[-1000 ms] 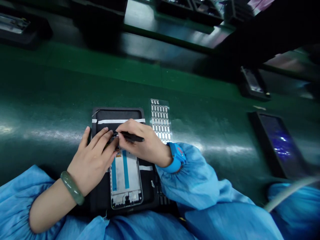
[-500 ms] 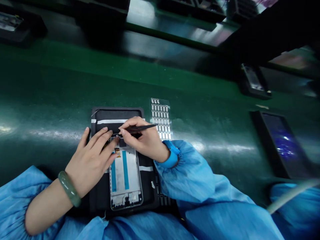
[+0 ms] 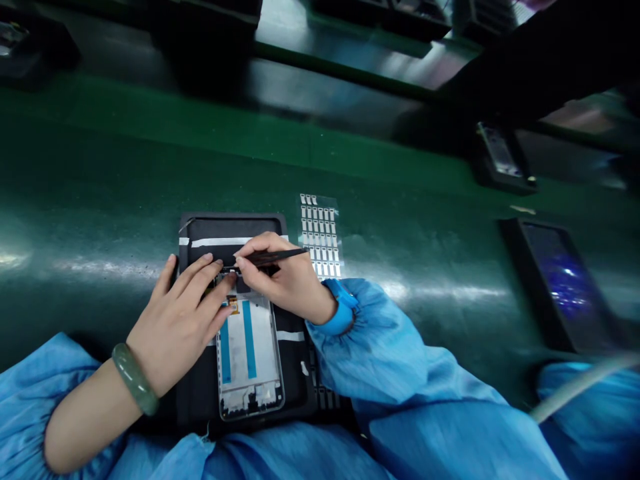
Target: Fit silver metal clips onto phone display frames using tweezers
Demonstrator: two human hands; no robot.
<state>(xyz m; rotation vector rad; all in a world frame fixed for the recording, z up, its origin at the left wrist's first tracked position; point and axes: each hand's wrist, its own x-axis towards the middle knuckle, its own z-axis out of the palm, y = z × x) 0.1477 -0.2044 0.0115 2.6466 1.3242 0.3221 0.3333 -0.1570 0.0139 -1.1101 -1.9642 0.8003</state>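
Observation:
My right hand (image 3: 277,277) pinches black tweezers (image 3: 273,256), and their tips reach the top end of a phone screen frame (image 3: 247,357) near my left fingertips. The frame lies face up with blue strips on its white backing. My left hand (image 3: 175,327) rests with its fingers spread on the frame's upper end, holding nothing. A small orange flex part (image 3: 232,305) shows just below those fingers. My hands hide the frame's top edge and the spot under the tweezer tips. A jade bangle (image 3: 134,379) circles my left wrist.
The frame sits in a black mat fixture (image 3: 233,232) on a green conveyor belt (image 3: 100,200). A clear sheet of small white labels (image 3: 320,233) lies just right of it. Further dark fixtures holding phone panels (image 3: 555,287) stand to the right.
The tweezers have swung, their rear end now raised toward the upper right, with the tips still at the frame. The whole view has drifted slightly left and up.

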